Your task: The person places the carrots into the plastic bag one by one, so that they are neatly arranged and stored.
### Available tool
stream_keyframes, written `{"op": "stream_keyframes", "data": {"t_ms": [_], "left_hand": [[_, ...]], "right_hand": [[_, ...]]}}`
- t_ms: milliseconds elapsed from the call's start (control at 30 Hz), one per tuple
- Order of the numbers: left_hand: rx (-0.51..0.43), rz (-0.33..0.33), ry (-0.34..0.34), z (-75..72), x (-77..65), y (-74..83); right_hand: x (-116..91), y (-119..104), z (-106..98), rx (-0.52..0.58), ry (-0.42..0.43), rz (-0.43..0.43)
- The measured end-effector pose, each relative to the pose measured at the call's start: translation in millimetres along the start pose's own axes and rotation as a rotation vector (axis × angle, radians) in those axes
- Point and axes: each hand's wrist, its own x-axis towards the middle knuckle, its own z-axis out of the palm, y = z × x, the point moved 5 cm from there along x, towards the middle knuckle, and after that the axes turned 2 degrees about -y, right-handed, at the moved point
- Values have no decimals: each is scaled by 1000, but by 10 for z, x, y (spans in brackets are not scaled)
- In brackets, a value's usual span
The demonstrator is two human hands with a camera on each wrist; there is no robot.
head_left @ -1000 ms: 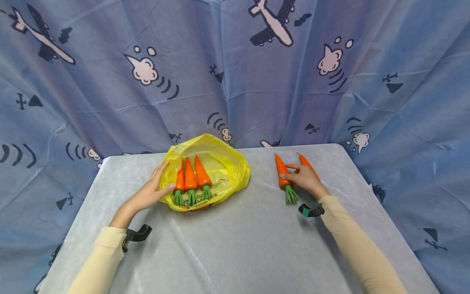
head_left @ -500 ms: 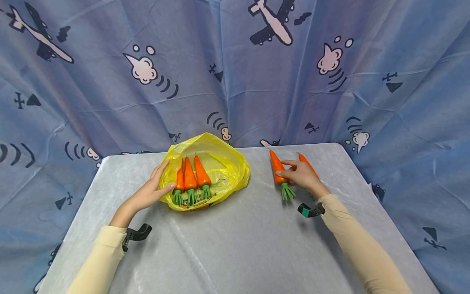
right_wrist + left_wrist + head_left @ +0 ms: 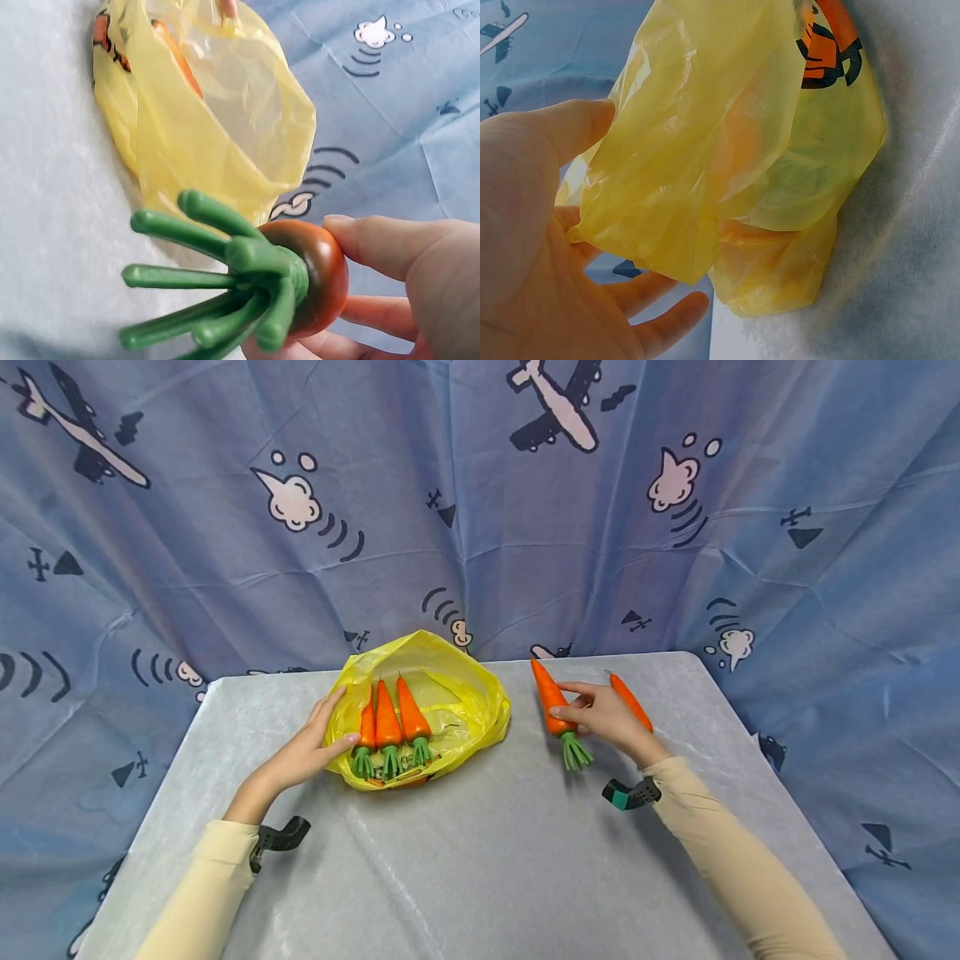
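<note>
A yellow plastic bag [image 3: 480, 714] lies on the table with its mouth spread, and three orange carrots [image 3: 388, 718] with green stalks are visible in it. My left hand [image 3: 303, 752] holds the bag's left rim between thumb and fingers. In the left wrist view the bag's crinkled wall [image 3: 667, 150] hides part of those fingers. My right hand [image 3: 603, 714] pinches another carrot [image 3: 550, 693] near its thick end, tip pointing away. Its stalks [image 3: 240, 277] face the camera in the right wrist view. Behind the hand lies one more carrot [image 3: 632, 700], partly covered.
A whitish table [image 3: 480, 860] carries everything. Behind its far edge hangs a blue curtain [image 3: 480, 510] printed with planes. A black band [image 3: 281, 837] sits on the left wrist and another band [image 3: 633, 793] on the right.
My right hand has moved left with its carrot, away from the carrot behind it and closer to the bag. The left hand and bag have stayed in place.
</note>
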Motion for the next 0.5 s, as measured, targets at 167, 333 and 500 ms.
{"op": "stream_keyframes", "data": {"t_ms": [167, 333, 500], "left_hand": [[-2, -2, -1, 3, -2, 0], [0, -9, -5, 4, -3, -5], [3, -9, -5, -2, -6, -3]], "right_hand": [[-16, -82, 48, -2, 0, -21], [-54, -165, 90, 15, -8, -37], [-88, -268, 136, 19, -33, -54]]}}
